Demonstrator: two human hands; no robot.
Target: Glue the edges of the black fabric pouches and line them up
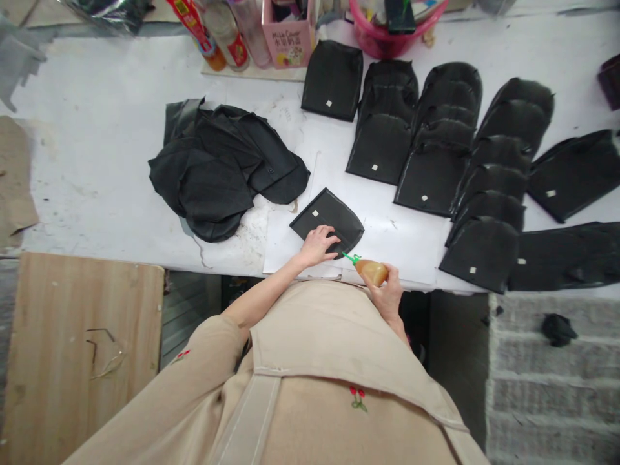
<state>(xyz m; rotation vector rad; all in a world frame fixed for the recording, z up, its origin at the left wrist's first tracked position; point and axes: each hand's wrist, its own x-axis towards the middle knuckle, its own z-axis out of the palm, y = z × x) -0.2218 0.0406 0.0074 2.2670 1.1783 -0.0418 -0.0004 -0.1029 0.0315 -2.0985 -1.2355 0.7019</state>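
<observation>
A black leather-like piece (339, 216) with one rounded end and a small white square mark lies flat on the white-covered table in front of me. My left hand (320, 245) rests on its near edge, fingers spread. In my right hand (387, 294) is a squeeze bottle of amber glue (372, 271), held tilted. Its green nozzle points left, and the tip is at the piece's near rounded edge, close to my left fingertips. Whether the tip touches the edge I cannot tell.
A loose heap of black pieces (217, 168) lies to the left. Overlapping rows of similar black pieces (489, 252) spread to the right. Along the back stand a pink box (288, 42), bottles (227, 39) and a pink basket (378, 45). A wooden board (87, 310) with eyeglasses is at lower left.
</observation>
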